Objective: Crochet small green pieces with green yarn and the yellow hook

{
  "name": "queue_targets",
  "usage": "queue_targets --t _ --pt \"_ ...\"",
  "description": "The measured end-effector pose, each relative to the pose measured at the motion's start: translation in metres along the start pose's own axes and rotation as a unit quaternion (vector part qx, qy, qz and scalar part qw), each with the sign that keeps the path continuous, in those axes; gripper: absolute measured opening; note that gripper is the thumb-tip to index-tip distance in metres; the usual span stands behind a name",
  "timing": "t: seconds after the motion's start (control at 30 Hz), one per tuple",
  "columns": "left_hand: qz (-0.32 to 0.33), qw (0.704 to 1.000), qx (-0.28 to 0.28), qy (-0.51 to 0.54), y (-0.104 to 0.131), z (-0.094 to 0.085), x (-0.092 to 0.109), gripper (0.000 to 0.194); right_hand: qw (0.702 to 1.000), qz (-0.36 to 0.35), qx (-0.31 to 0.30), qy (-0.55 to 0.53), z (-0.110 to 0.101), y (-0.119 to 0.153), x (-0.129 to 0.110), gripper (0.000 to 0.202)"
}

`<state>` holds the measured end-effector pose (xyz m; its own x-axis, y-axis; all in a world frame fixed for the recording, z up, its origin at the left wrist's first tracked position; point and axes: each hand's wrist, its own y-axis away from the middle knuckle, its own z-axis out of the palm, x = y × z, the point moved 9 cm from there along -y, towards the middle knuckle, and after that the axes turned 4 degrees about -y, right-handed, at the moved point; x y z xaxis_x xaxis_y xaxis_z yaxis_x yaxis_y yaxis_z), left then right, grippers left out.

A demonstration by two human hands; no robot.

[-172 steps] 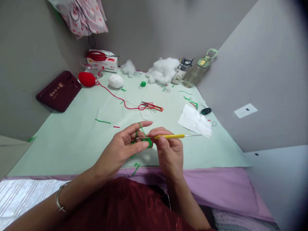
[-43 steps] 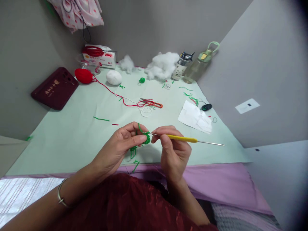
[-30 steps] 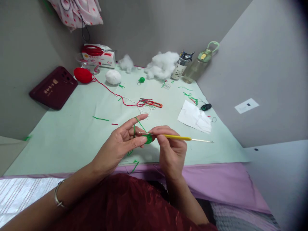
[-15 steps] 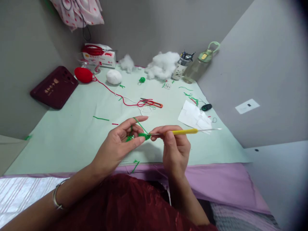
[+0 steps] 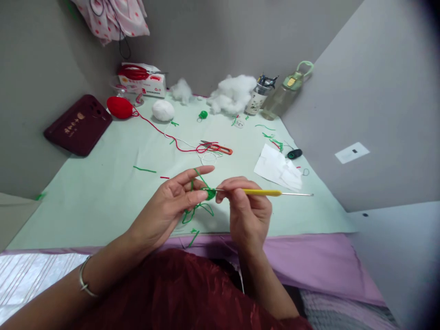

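Between thumb and fingers, my left hand pinches a small green crocheted piece, with green yarn running over the raised index finger. Loose green loops hang beneath that hand. My right hand is closed around a crochet hook with a yellow handle. The hook's left tip reaches the green piece, and its other metal end points right.
Orange-handled snips lie beyond the hands, near red yarn. White paper is at right. Farther back are a red ball, a white ball, stuffing, a pen cup and a bottle.
The green piece has tilted in my left hand, and green loops now hang below it. My right hand has shifted slightly left, with the hook's far end lower.
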<state>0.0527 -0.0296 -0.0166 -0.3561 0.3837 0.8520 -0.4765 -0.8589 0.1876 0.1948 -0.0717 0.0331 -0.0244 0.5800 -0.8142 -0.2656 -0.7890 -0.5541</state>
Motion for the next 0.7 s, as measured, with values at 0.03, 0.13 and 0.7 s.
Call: queue_targets --t 0.03,0.13,0.7 --pt "0.012 1.000 -0.002 -0.013 0.000 0.001 0.001 0.039 1.000 0.002 -0.007 -0.002 0.002 -0.001 0.000 0.017" --pt "0.042 0.998 0.008 -0.038 0.002 0.003 0.003 0.034 0.997 -0.038 -0.018 0.067 0.007 0.003 -0.006 0.020" --pt "0.036 0.996 -0.010 -0.081 0.002 0.002 0.008 0.020 0.990 0.124 0.020 -0.070 0.001 0.003 0.023 0.011"
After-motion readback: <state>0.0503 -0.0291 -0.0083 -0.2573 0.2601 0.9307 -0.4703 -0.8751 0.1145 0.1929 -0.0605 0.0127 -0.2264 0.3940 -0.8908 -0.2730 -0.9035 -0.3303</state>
